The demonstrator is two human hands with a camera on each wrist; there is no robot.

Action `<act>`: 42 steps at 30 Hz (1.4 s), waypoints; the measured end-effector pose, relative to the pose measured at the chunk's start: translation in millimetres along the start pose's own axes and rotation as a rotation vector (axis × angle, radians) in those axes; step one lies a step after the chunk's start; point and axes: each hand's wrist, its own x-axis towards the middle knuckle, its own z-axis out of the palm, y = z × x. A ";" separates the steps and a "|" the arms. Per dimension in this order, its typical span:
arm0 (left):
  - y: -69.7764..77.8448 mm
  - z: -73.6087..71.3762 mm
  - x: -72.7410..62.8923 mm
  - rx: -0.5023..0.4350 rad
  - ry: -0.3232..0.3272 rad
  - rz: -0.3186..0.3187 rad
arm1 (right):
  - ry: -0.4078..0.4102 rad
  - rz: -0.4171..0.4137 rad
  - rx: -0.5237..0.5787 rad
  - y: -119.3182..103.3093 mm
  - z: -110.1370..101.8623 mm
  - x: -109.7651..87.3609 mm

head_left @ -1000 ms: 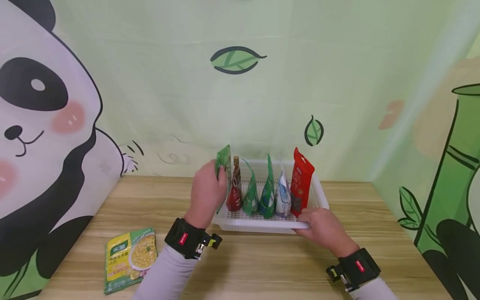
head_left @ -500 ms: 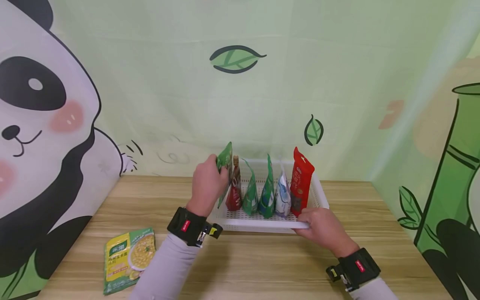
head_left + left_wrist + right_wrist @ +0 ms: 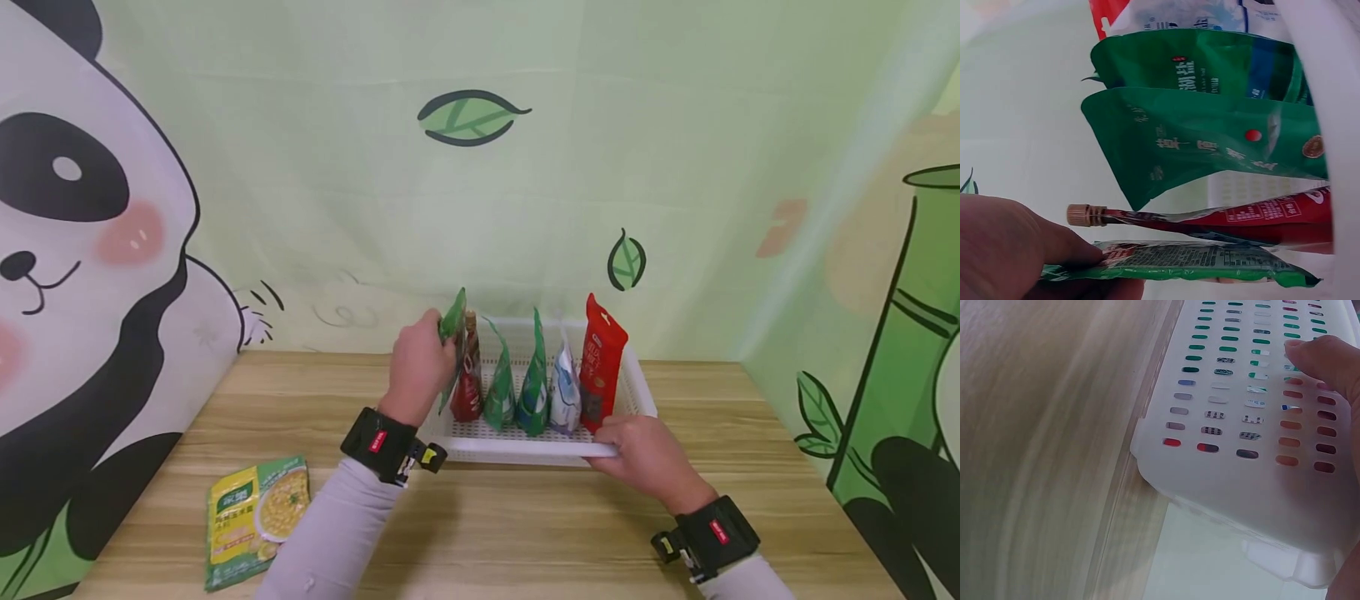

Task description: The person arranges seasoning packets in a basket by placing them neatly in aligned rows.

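Note:
My left hand (image 3: 420, 367) pinches a flat green packet (image 3: 453, 321) between thumb and fingers, upright at the left end of a white perforated basket (image 3: 517, 448). In the left wrist view, printed text covers the side of the packet facing a red spouted pouch (image 3: 1272, 219) with a brown cap, close beside it. My right hand (image 3: 648, 458) grips the basket's front rim near the right corner; its thumb (image 3: 1322, 359) lies against the perforated wall in the right wrist view. The packet's lower end is partly hidden by the left hand and the basket.
Standing in a row inside the basket are two green pouches (image 3: 499, 396), a white and blue pouch (image 3: 566, 392) and a tall red packet (image 3: 602, 358). A yellow and green food packet (image 3: 251, 525) lies flat on the wooden table (image 3: 525, 533), partly behind the left sleeve.
My left hand has shifted a little to the right, bringing the green packet nearer the red spouted pouch. The right hand and the basket have stayed in place.

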 end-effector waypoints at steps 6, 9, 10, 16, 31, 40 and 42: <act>-4.4 4.4 0.1 0.010 -0.013 0.021 | 0.004 -0.007 0.006 -0.7 -0.7 -0.1; -6.6 6.9 -0.2 0.013 -0.009 0.030 | 0.000 -0.002 0.003 -0.7 -0.9 -0.3; -7.2 7.7 -0.5 0.015 -0.006 0.032 | -0.001 -0.001 0.001 -0.6 -0.9 -0.3; -11.5 12.3 -2.7 0.009 -0.014 0.029 | -0.003 0.000 -0.006 -0.2 -0.1 -0.7; -24.8 24.6 -6.3 -0.033 -0.033 0.041 | -0.005 0.016 -0.004 -0.5 0.6 -1.0; -28.2 30.5 -5.5 -0.014 -0.048 0.051 | -0.003 0.011 0.001 -1.3 -1.2 -0.7; -28.5 31.7 -5.7 -0.003 -0.048 0.055 | -0.003 0.011 0.000 -1.5 -1.5 -0.8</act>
